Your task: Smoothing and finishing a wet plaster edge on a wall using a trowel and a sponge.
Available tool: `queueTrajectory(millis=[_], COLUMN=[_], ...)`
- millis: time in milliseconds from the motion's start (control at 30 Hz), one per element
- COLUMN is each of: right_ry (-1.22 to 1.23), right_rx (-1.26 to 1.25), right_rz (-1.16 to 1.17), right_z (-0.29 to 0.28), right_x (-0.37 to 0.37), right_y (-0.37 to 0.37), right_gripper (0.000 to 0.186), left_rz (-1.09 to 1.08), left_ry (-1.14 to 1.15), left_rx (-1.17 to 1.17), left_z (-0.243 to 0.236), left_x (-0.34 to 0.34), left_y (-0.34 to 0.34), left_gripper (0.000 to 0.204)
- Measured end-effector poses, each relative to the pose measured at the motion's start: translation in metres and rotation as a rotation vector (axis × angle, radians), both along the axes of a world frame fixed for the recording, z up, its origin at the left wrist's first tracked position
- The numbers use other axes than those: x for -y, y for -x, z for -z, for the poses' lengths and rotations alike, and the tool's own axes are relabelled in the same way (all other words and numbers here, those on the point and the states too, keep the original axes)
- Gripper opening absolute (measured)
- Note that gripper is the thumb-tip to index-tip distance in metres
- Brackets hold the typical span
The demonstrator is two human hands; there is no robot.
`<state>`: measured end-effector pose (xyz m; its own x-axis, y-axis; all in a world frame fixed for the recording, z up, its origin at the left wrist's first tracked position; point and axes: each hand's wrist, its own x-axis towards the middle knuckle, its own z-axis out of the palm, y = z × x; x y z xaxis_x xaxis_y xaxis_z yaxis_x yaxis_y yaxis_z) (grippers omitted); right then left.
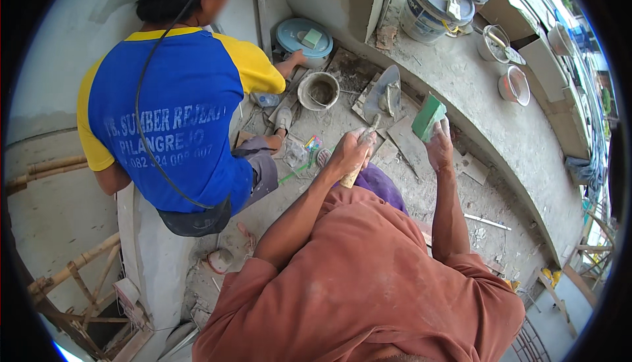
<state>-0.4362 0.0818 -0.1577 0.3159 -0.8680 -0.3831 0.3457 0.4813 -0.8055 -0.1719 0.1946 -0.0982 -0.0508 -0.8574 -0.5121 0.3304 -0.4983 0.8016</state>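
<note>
My left hand (pixel 352 153) is closed around the light handle of a trowel (pixel 380 96). Its broad metal blade points away from me and carries a lump of grey paste. To the right, my raised right hand (pixel 438 143) grips a green rectangular block (pixel 428 117), which looks like a sponge or a small float. Pale dust or paste coats the fingers of both hands. Beyond the left hand, a bucket (pixel 318 92) with grey mix inside stands on the littered floor.
At left crouches a co-worker in a blue and yellow shirt (pixel 171 111), one hand at a lidded tub (pixel 304 44) bearing another green block (pixel 311 38). A curved concrete ledge (pixel 507 144) holds a large bucket (pixel 434 6) and smaller pails (pixel 513 85). Bamboo poles (pixel 72 270) stand lower left.
</note>
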Motion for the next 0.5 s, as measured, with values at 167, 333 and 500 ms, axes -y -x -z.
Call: queueTrajectory(millis=[167,333,500], right_ry=[0.066,0.053,0.048], right_rx=[-0.020,0.008,-0.013], right_rz=[0.004,-0.009,-0.005], right_z=[-0.029,-0.039,-0.041], right_x=[0.011,0.006,0.000], right_y=[0.013,0.025,0.037], right_gripper=[0.068,0.069,0.068], left_rz=[-0.021,-0.085,-0.079], left_ry=[0.061,0.027,0.053], left_rx=[-0.062,-0.153,-0.186], left_z=[-0.028,-0.035,-0.033], left_x=[0.016,0.021,0.021], left_y=[0.014,0.027,0.034], left_gripper=[0.022,0.024,0.027])
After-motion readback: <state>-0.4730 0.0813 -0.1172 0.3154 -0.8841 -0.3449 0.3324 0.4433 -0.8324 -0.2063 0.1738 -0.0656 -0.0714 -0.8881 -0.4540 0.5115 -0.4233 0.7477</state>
